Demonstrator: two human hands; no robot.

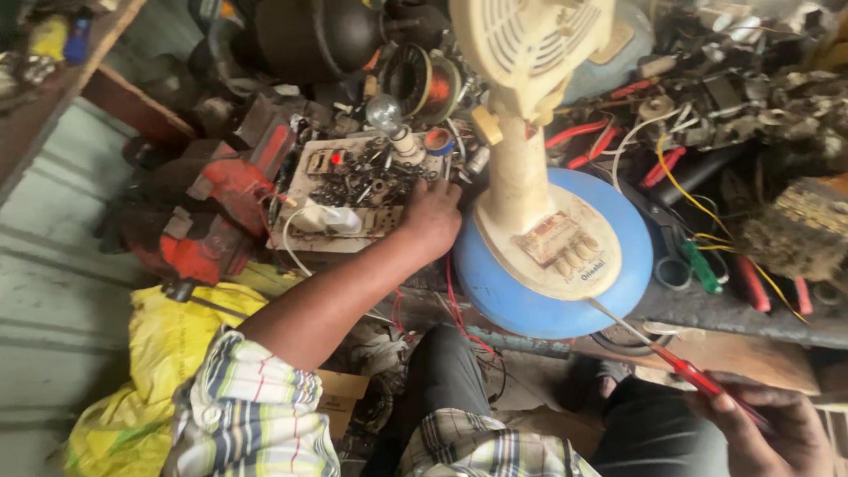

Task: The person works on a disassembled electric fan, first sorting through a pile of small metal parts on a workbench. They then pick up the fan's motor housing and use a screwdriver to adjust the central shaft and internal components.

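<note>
My left hand (432,215) reaches forward onto a cream board (300,237) littered with screws and small metal parts, fingers curled among them; what it grips, if anything, is hidden. My right hand (777,428) at the lower right holds a red-handled screwdriver (685,371), whose thin shaft points up-left toward the round blue base (521,309) of a table fan. The fan's cream stem (517,172) rises from a cream panel with buttons (561,247); its motor housing (530,40) is at the top.
A light bulb (385,113) and a copper wire coil (433,81) lie behind the board. A red vise (208,225) and a yellow bag (163,344) are at left. Red, yellow and white wires, scissors (676,265) and a green-handled tool (702,265) crowd the bench at right.
</note>
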